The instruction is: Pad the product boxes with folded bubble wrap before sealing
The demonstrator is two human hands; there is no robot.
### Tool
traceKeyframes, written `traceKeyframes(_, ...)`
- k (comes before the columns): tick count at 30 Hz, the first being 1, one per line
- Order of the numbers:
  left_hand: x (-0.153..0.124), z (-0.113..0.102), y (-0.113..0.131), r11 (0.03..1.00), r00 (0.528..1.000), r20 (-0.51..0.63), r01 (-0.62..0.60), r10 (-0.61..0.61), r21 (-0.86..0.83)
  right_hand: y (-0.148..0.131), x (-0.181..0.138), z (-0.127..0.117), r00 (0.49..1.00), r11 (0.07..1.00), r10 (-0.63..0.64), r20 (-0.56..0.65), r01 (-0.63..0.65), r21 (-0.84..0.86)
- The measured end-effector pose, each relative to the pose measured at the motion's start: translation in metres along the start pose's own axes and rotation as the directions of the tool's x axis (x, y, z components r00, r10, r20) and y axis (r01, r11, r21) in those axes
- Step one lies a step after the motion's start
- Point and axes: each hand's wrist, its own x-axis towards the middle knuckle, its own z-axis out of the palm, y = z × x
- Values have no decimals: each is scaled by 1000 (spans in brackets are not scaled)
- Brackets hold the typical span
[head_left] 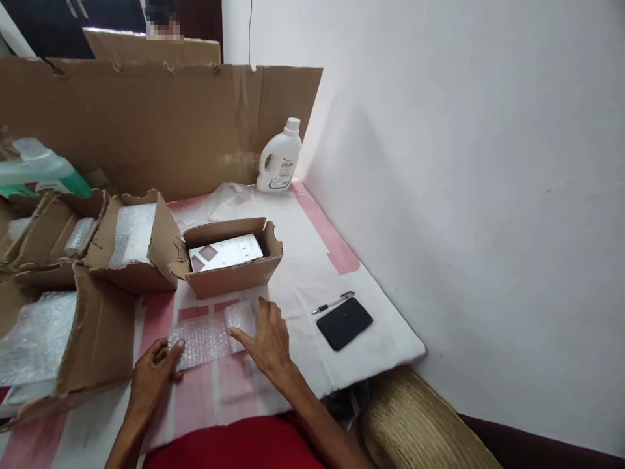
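A strip of clear bubble wrap (204, 340) lies on the cloth in front of me, its right end doubled over in a folded flap. My left hand (150, 374) pinches the strip's left end between thumb and fingers. At the folded end, my right hand (267, 340) grips the wrap, thumb across its near face and fingers along the far edge. Whether anything is inside the fold, I cannot tell. Just beyond the strip stands an open cardboard box (234, 281) with a white printed box (227, 253) tilted inside.
Several open cartons (105, 326) with bubble-wrapped items stand at left. A black phone (344, 324) and a pen (334, 303) lie at right by the wall. Behind are a white jug (280, 159), a green-liquid bottle (43, 170) and a cardboard panel (185, 124). A person is partly visible beyond.
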Motion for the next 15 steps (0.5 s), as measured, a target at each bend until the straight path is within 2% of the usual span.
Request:
traceKeyframes(3, -1, 0, 4, 1000, 998, -63, -7, 6, -14, 0, 11, 3, 984, 997, 60, 166, -67, 41)
traceKeyframes(5, -3, -5, 2, 999, 994, -110, -26, 23, -27, 8, 17, -1, 973, 975, 53, 223, -98, 199)
traceKeyframes(8, -7, -20, -4, 1000, 982, -189, -10, 5, -22, 24, 21, -15, 983, 867, 28, 180, -113, 485)
traceKeyframes(10, -13, -31, -6, 1000, 974, -224, 29, -30, -8, 35, 21, -26, 985, 796, 27, 173, -126, 593)
traceKeyframes(12, -22, -40, -4, 998, 967, -248, 61, -54, 22, 43, 21, -34, 979, 771, 59, 195, -169, 614)
traceKeyframes(15, -37, -45, 7, 986, 952, -303, 86, -39, 142, 48, 16, -31, 976, 793, 149, 160, -215, 570)
